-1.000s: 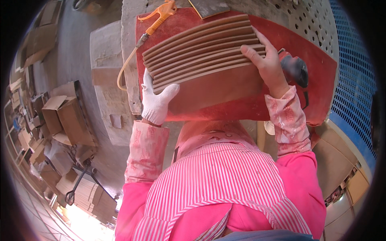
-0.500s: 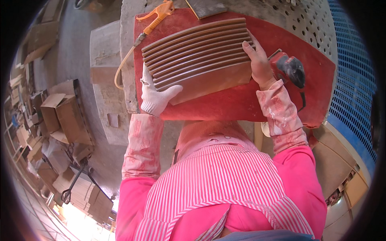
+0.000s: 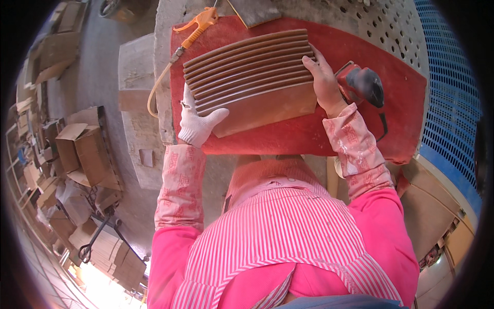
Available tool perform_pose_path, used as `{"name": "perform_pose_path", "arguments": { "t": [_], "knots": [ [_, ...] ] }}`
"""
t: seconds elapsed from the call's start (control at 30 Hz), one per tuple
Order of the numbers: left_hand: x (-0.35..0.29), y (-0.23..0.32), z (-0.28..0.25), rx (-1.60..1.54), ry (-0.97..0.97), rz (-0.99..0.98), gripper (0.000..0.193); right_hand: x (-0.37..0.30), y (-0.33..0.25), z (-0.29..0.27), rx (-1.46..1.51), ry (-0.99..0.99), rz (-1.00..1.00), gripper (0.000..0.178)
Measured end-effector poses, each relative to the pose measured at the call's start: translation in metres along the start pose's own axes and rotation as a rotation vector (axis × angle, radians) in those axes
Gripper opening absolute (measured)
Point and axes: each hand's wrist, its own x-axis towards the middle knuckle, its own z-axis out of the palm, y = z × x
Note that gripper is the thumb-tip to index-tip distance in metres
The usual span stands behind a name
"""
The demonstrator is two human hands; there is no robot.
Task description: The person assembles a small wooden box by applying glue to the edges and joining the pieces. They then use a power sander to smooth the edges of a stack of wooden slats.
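A stack of brown, board-like panels (image 3: pixel 265 112) lies on a red cloth (image 3: pixel 288 135), its edges stepped back in several parallel ridges. My left hand (image 3: pixel 196 123), in a white glove, grips the left end, thumb spread over the front panel. At the opposite end my bare right hand (image 3: pixel 325 85) holds the stack with its thumb on top; the fingers behind the edge are partly hidden. Just right of that hand sits a red and black power sander (image 3: pixel 363 85). Beyond the stack's far left corner lies an orange air blow gun (image 3: pixel 198 27) with a pale hose.
A dark flat board (image 3: pixel 254 11) lies at the table's far edge, near a perforated grey surface (image 3: pixel 381 23). Blue slotted mesh (image 3: pixel 447 82) runs along the right. Cardboard boxes (image 3: pixel 85 152) and a hand cart (image 3: pixel 100 234) stand on the floor to the left.
The view has shifted slightly. Both hands keep hold of the stack's ends, and the stack appears a little lower and flatter against the cloth.
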Motion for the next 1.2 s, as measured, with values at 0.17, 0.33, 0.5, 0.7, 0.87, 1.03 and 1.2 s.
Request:
{"name": "perform_pose_path", "arguments": {
  "t": [0.17,0.33,0.5,0.7,0.87,1.03,1.2],
  "knots": [
    [0.000,0.001,-0.001,0.056,0.011,0.001,0.114,0.008,-0.004,0.003,0.011,0.061,0.096,0.056],
    [-0.004,0.000,-0.002,-0.009,-0.004,-0.017,0.116,0.002,-0.006,0.006,-0.026,0.083,0.008,0.054],
    [-0.037,-0.009,0.000,0.074,0.033,0.039,0.123,-0.037,-0.016,-0.009,-0.074,0.058,-0.081,0.046],
    [-0.073,0.019,0.008,0.683,0.101,0.386,0.125,-0.064,-0.027,-0.026,-0.180,-0.016,-0.033,0.030],
    [-0.078,0.046,0.044,1.301,-0.006,0.571,0.107,-0.064,-0.027,-0.025,-0.273,-0.052,-0.021,0.024],
    [-0.081,0.045,0.062,1.390,-0.082,0.415,0.103,-0.064,-0.038,-0.035,-0.309,-0.181,0.092,0.025],
    [-0.092,0.036,0.063,1.386,-0.052,0.442,0.096,-0.051,-0.041,-0.034,-0.294,-0.247,0.101,0.026]
  ]
}}
